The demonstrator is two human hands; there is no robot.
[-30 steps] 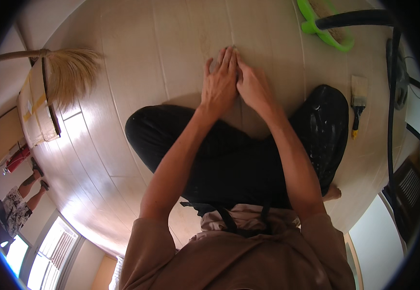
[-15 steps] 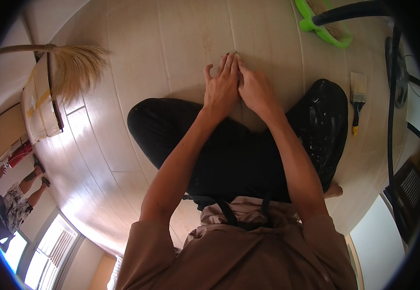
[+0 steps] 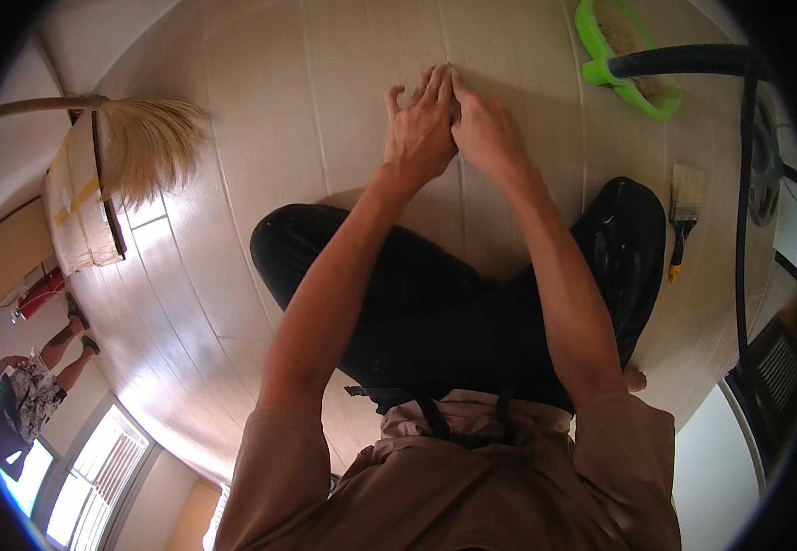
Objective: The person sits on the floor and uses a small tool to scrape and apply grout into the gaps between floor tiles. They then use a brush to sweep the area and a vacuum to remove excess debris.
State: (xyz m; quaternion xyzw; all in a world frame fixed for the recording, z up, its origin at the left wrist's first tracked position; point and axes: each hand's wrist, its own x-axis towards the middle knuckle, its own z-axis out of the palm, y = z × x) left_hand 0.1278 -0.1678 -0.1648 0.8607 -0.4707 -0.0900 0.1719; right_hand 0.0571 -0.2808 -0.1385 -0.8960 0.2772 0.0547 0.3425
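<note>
Floor: pale, wood-look planks [image 3: 270, 156] with long seams; glare on the left side toward the windows, duller near the hands
Seam: floor seam [image 3: 461, 197] runs lengthwise between the legs, up to the hands
Left hand: left hand [image 3: 417, 133] low over the floor, back up, fingers mostly straight and together, outermost one bent away; grip cannot be told, underside hidden
Right hand: right hand [image 3: 488, 136] against the left, index finger pointing forward, others tucked under; cannot tell if it grips anything
Fingertips: at the seam, something tiny there, too small to identify
Seat: person cross-legged on the floor, black trousers [image 3: 435, 340], white marks on right knee
Right side: green tray [image 3: 587, 28] with light brown loose material [image 3: 651, 87], black hose [image 3: 692, 60] across it; paintbrush [image 3: 686, 197] flat, bristles away from the person
Left side: straw broom [image 3: 146, 147] in front of taped cardboard [image 3: 86, 230]; red cylinder [image 3: 40, 294] farther back
Room: another person in patterned shorts [image 3: 36, 386] standing far left, near bright window [image 3: 95, 468]; white panel [image 3: 715, 459] lower right
</note>
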